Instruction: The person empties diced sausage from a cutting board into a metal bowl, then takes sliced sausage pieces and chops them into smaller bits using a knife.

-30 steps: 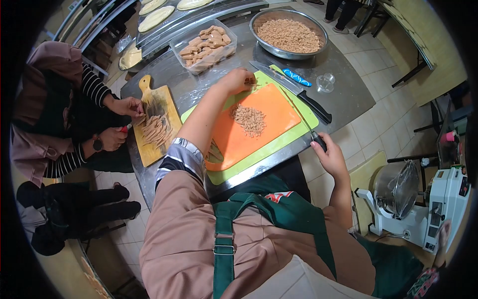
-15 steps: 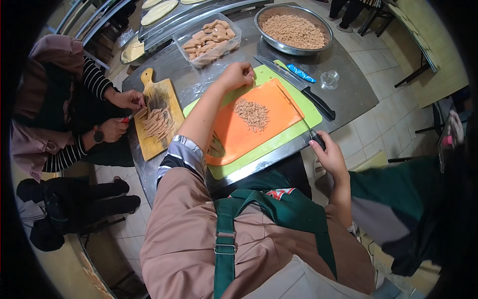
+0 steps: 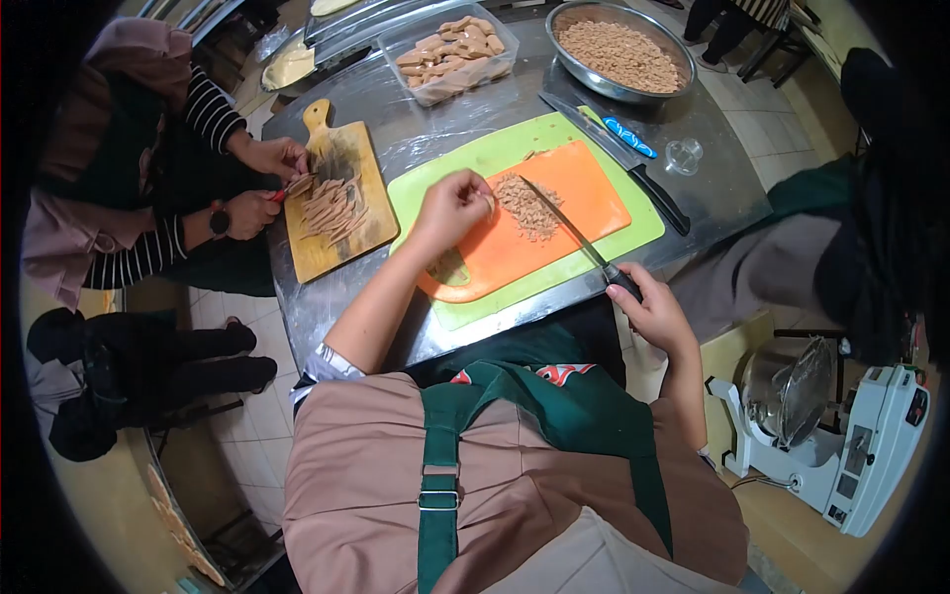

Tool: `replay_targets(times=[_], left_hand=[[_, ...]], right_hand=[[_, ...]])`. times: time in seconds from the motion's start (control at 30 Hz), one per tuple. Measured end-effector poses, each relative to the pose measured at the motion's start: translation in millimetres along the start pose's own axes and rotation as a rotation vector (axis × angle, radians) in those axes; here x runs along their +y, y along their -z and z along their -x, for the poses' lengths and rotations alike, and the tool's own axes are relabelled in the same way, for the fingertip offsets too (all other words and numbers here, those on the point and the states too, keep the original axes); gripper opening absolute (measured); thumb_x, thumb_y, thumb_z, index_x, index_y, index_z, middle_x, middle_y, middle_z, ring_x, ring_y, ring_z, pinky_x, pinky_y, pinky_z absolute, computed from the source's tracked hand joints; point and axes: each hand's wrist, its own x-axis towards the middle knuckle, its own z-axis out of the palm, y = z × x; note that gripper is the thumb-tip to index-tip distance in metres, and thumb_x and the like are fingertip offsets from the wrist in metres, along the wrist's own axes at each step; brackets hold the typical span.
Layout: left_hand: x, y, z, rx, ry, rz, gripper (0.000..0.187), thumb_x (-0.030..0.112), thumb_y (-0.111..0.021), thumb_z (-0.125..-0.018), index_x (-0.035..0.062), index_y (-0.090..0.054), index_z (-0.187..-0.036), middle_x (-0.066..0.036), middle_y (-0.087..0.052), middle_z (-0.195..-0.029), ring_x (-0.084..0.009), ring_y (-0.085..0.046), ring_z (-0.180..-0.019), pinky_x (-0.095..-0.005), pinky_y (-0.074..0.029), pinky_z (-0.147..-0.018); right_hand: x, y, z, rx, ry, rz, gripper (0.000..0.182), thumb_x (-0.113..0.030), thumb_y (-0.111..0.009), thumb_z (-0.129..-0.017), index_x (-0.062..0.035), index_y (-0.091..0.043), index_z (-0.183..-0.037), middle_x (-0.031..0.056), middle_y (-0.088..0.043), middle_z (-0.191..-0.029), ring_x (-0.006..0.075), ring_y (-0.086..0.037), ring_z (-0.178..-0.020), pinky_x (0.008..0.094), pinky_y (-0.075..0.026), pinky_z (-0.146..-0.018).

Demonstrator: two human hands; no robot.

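Observation:
My right hand point(image 3: 653, 312) is closed round the black handle of a long knife point(image 3: 574, 230), its blade lying across a pile of chopped brown pieces point(image 3: 530, 210). These sit on an orange cutting board point(image 3: 589, 193), which rests on a larger green board point(image 3: 643, 220). At the left edge of the pile is my left hand point(image 3: 458, 210), fingers curled together; whatever is between them is too small to make out. A second black-handled knife point(image 3: 661, 198) lies on the green board's right side.
A co-worker point(image 3: 129, 178) at the left cuts strips on a wooden board point(image 3: 371, 188). Behind the boards stand a plastic box of brown pieces point(image 3: 414, 91) and a metal bowl point(image 3: 572, 81). A blue-patterned item point(image 3: 630, 138) and a small clear container point(image 3: 684, 155) lie near the second knife.
My left hand has come back from the green board's far edge to the pile. The knife blade has moved left over the pieces. A person at the right has moved forward, uncovering a mixer.

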Motion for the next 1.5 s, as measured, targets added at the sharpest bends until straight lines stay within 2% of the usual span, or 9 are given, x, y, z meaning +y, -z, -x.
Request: replay_targets(times=[0.2,0.47,0.53,0.63,0.83,0.9,1.1,1.3,1.5], left_hand=[[11.1,-3.2,31.0,0.05,-0.254,-0.264,0.009,0.007,-0.06,-0.073,0.0009,-0.062,-0.08,-0.015,-0.06,-0.081,-0.0314,-0.056,-0.077,-0.0373,-0.046,-0.071],[20.4,8.7,36.7,-0.063,-0.303,-0.394,0.017,0.013,-0.062,-0.074,0.001,-0.064,-0.086,-0.013,-0.062,-0.079,-0.0284,-0.059,-0.074,-0.037,-0.047,-0.071],[23.0,7.9,37.5,-0.078,-0.261,-0.396,0.017,0.015,-0.063,-0.074,0.0014,-0.064,-0.085,-0.013,-0.062,-0.079,-0.0285,-0.059,-0.074,-0.037,-0.047,-0.071],[16.9,4.3,32.9,-0.097,-0.253,-0.486,0.019,0.017,-0.066,-0.073,0.0019,-0.065,-0.084,-0.012,-0.062,-0.079,-0.0277,-0.059,-0.073,-0.0365,-0.047,-0.07],[22.2,13.6,21.3,0.004,-0.394,-0.54,0.011,0.011,-0.067,-0.071,0.0021,-0.066,-0.077,-0.011,-0.063,-0.077,-0.0272,-0.06,-0.071,-0.0373,-0.048,-0.067],[25.9,17.5,17.5,-0.178,-0.093,-0.341,0.011,0.009,-0.067,-0.072,0.0031,-0.068,-0.082,-0.01,-0.065,-0.078,-0.024,-0.063,-0.07,-0.0345,-0.049,-0.066],[41.8,26.5,-1.7,-0.35,0.013,-0.395,0.017,0.014,-0.063,-0.076,0.0041,-0.068,-0.089,-0.012,-0.067,-0.078,-0.0234,-0.065,-0.071,-0.0318,-0.05,-0.066],[37.5,-10.6,-56.9,-0.047,-0.139,-0.528,0.02,0.02,-0.063,-0.078,0.0037,-0.069,-0.088,-0.013,-0.067,-0.08,-0.0246,-0.065,-0.073,-0.0348,-0.05,-0.066],[27.6,-35.6,-109.8,-0.151,0.063,-0.569,0.023,0.026,-0.068,-0.072,0.0046,-0.07,-0.08,-0.016,-0.066,-0.081,-0.0309,-0.064,-0.076,-0.0385,-0.05,-0.071]], right_hand=[[-7.7,-10.9,-1.9,-0.065,0.012,-0.008,0.034,-0.03,-0.057,-0.087,-0.0029,-0.053,-0.107,0.0188,-0.063,-0.084,0.0295,-0.062,-0.078,0.0347,-0.046,-0.071],[-7.4,-15.5,2.1,-0.056,-0.01,0.023,0.035,-0.031,-0.057,-0.087,-0.0028,-0.053,-0.108,0.0194,-0.063,-0.084,0.0314,-0.061,-0.078,0.035,-0.046,-0.071],[-1.3,-17.9,0.7,-0.026,0.076,0.023,0.033,-0.031,-0.057,-0.088,-0.0078,-0.052,-0.11,0.0006,-0.052,-0.064,0.0081,-0.048,-0.046,0.0239,-0.038,-0.044],[-9.9,-12.4,2.6,-0.035,0.013,0.036,0.036,-0.031,-0.057,-0.087,-0.0034,-0.053,-0.109,0.0187,-0.063,-0.081,0.0298,-0.06,-0.073,0.0343,-0.046,-0.067],[-2.7,-8.0,1.6,-0.012,-0.019,0.0,0.035,-0.03,-0.057,-0.087,-0.0034,-0.053,-0.108,0.0168,-0.062,-0.082,0.0225,-0.058,-0.071,0.0309,-0.045,-0.065],[-3.5,-5.2,1.7,-0.012,-0.025,-0.028,0.034,-0.03,-0.057,-0.087,-0.0034,-0.053,-0.108,0.0159,-0.062,-0.081,0.021,-0.057,-0.07,0.0303,-0.044,-0.065],[3.0,2.8,-1.8,-0.004,-0.047,-0.077,0.032,-0.028,-0.057,-0.087,-0.003,-0.053,-0.107,0.0133,-0.061,-0.079,0.0179,-0.055,-0.069,0.0289,-0.044,-0.065],[9.0,7.8,-2.2,0.031,-0.034,-0.104,0.032,-0.027,-0.058,-0.087,-0.0028,-0.053,-0.107,0.0127,-0.061,-0.078,0.0175,-0.055,-0.07,0.0283,-0.044,-0.066],[9.2,13.9,6.7,0.064,-0.089,-0.111,0.032,-0.027,-0.058,-0.087,-0.0028,-0.053,-0.107,0.0114,-0.06,-0.077,0.017,-0.055,-0.066,0.028,-0.043,-0.061]])
